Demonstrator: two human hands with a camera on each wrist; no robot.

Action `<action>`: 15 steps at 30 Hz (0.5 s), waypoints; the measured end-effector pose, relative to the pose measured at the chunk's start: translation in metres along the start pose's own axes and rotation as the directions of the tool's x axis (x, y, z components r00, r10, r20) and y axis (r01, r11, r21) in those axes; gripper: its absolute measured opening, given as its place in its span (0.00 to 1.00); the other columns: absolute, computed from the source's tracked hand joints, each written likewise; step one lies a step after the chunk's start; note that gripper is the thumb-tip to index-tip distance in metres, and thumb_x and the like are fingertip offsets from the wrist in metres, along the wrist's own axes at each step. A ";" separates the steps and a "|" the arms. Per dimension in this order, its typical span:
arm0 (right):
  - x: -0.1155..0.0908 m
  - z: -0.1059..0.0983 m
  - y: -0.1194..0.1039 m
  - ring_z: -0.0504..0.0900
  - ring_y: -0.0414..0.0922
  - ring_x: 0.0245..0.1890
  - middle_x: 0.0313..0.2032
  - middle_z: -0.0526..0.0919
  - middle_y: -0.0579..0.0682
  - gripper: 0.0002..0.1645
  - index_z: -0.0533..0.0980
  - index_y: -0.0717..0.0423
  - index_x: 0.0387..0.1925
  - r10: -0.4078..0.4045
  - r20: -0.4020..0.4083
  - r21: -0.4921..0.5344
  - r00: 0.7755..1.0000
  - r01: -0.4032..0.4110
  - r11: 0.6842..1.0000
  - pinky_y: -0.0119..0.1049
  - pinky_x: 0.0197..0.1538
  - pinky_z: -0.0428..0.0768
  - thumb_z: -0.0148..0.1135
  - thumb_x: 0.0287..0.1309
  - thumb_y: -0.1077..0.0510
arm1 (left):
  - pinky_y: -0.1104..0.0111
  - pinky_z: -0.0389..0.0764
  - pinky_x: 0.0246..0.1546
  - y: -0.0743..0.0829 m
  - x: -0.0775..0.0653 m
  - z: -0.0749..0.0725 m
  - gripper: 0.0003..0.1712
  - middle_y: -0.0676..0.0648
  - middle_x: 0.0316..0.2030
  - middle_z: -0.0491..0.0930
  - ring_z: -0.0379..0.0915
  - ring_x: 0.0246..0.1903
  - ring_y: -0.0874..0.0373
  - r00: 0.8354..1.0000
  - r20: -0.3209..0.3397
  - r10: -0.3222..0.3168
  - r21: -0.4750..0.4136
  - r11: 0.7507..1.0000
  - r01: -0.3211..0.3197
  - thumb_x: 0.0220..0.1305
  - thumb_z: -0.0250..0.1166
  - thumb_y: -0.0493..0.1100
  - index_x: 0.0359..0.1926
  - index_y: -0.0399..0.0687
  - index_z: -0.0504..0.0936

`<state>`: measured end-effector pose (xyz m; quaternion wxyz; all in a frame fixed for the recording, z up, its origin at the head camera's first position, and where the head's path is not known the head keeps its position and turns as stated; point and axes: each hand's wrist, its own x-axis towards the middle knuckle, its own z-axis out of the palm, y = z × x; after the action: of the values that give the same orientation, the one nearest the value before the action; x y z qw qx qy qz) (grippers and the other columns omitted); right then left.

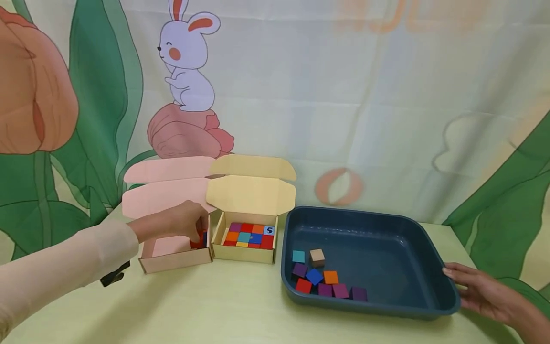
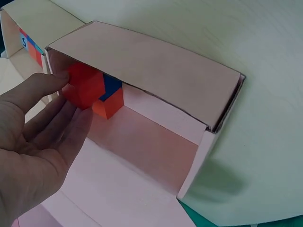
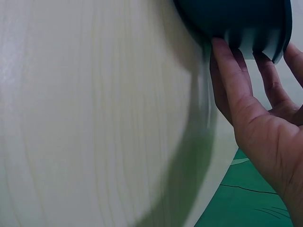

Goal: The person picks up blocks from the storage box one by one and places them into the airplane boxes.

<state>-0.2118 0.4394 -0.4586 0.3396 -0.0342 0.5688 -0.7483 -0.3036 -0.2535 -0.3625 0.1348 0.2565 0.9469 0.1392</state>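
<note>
Rabbit: printed in white with orange inner ears, facing left
Cloth backdrop [image 1: 292, 95]: creased, pale, behind and around the rabbit [image 1: 189, 67]
Pink flower [image 1: 185, 131]: directly under the rabbit
Peach tulip [image 1: 34, 91]: left of the rabbit
Green leaf [image 1: 99, 62]: between tulip and rabbit
Salmon oval ring [image 1: 324, 187]: below and right of the rabbit
Orange lettering [image 1: 399, 14]: blurred, right of the rabbit
Wood-grain tabletop [image 1: 240, 306]: pale, below the rabbit
</note>
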 end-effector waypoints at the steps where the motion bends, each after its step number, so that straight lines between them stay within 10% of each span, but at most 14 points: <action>1: 0.000 0.000 0.000 0.82 0.49 0.56 0.55 0.79 0.50 0.16 0.72 0.39 0.53 0.001 -0.004 -0.004 1.000 -0.001 1.000 0.46 0.59 0.80 0.36 0.82 0.55 | 0.68 0.83 0.31 0.000 0.000 0.001 0.12 0.47 0.27 0.82 0.75 0.27 0.59 1.000 -0.010 -0.001 -0.009 1.000 0.001 0.47 0.77 0.28 0.33 0.37 0.83; 10: 0.001 -0.002 0.002 0.82 0.49 0.56 0.54 0.79 0.48 0.19 0.57 0.53 0.67 -0.002 -0.088 -0.061 0.996 -0.003 0.998 0.47 0.59 0.80 0.39 0.82 0.54 | 0.70 0.80 0.30 -0.001 0.003 0.004 0.11 0.51 0.25 0.81 0.73 0.27 0.59 0.999 0.001 -0.044 -0.040 0.998 0.044 0.47 0.79 0.32 0.30 0.42 0.85; 15: 0.001 -0.003 0.003 0.82 0.49 0.55 0.54 0.79 0.50 0.14 0.67 0.45 0.59 -0.011 -0.044 -0.025 0.999 0.010 1.000 0.46 0.58 0.81 0.37 0.82 0.55 | 0.70 0.80 0.30 -0.002 0.004 0.009 0.11 0.51 0.25 0.81 0.73 0.27 0.59 0.995 0.032 -0.097 -0.074 0.992 0.099 0.46 0.79 0.31 0.29 0.42 0.85</action>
<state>-0.2123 0.4409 -0.4620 0.3225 -0.0246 0.5851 -0.7437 -0.3044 -0.2512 -0.3718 0.1645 0.2064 0.9504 0.1644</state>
